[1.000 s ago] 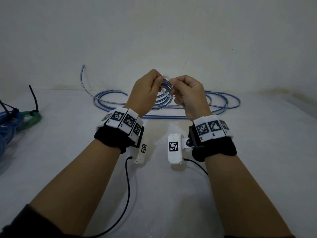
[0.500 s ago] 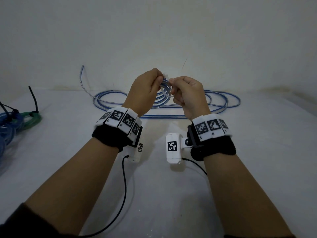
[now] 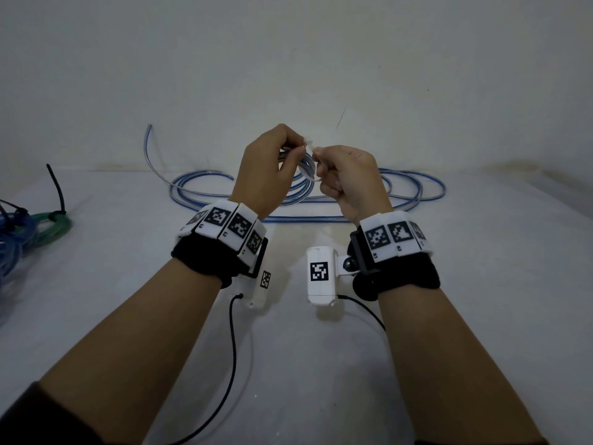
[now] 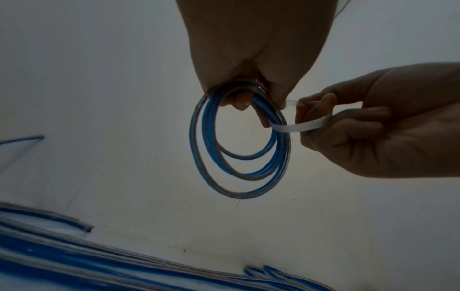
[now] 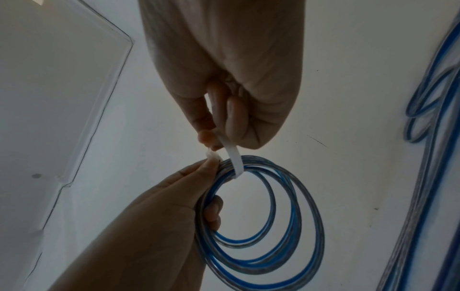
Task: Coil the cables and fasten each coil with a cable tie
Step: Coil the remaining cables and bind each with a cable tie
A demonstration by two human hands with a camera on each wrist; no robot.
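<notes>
Two raised hands above a white table (image 3: 481,284) by a pale wall: left hand (image 3: 266,170) grips blue coil (image 4: 239,145); right hand (image 3: 349,181) pinches white cable tie (image 5: 234,161) looped around it.

No readable words, brands or numbers are showing anywhere.

The only signs are black-and-white square coded markers, and they are carrying no legible writing. A row of them is sitting on the white band of the left wristband (image 3: 224,231), and another row is sitting on the white band of the right wristband (image 3: 396,239). Small dark marks are showing under these squares, too tiny to read. One more marker is facing the head camera on the right wrist camera housing (image 3: 319,275), and a narrower one is showing on the left wrist camera housing (image 3: 263,284).
</notes>
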